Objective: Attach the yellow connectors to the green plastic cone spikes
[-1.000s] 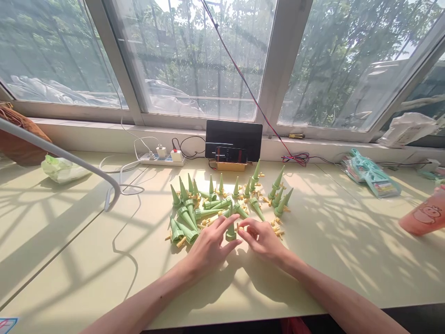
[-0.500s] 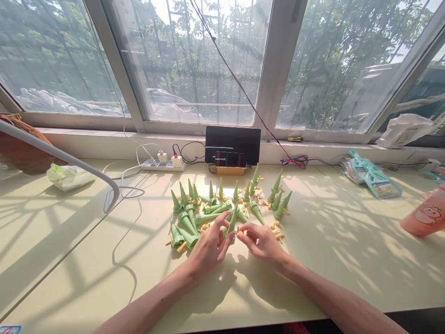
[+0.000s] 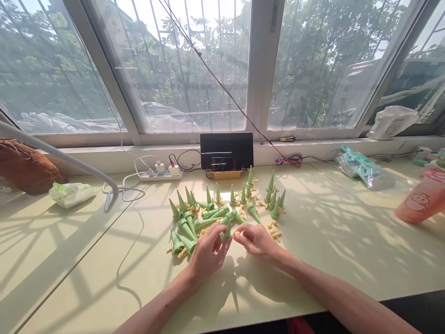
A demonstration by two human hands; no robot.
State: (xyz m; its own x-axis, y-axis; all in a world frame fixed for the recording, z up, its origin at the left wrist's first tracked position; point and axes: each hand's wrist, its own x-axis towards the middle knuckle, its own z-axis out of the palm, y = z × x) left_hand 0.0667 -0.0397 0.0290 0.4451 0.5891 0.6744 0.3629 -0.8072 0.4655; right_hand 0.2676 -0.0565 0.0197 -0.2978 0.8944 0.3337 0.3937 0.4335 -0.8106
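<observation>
My left hand (image 3: 209,248) is closed around a green plastic cone spike (image 3: 226,231), whose pointed end rises above the fingers. Close by on its right, my right hand (image 3: 256,241) pinches a small yellow plastic valve (image 3: 237,234) between thumb and fingertips. A narrow gap separates the valve from the cone spike. Just beyond both hands, several similar green cones (image 3: 210,222) lie on their sides. Others stand upright in a row (image 3: 232,195) behind them, many with yellow valves at their bases. Loose yellow valves (image 3: 274,232) are scattered right of my right hand.
A phone (image 3: 225,164) leans against a black tablet (image 3: 243,146) near the window. To the left stand a power strip (image 3: 162,176), white cables and a grey metal bar (image 3: 62,148). At right are a pink cup (image 3: 419,204) and bagged turquoise items (image 3: 365,169).
The cone spike in my left hand has tipped and sits lower between the fingers. My right hand still pinches the yellow valve. The camera view has shifted slightly.
</observation>
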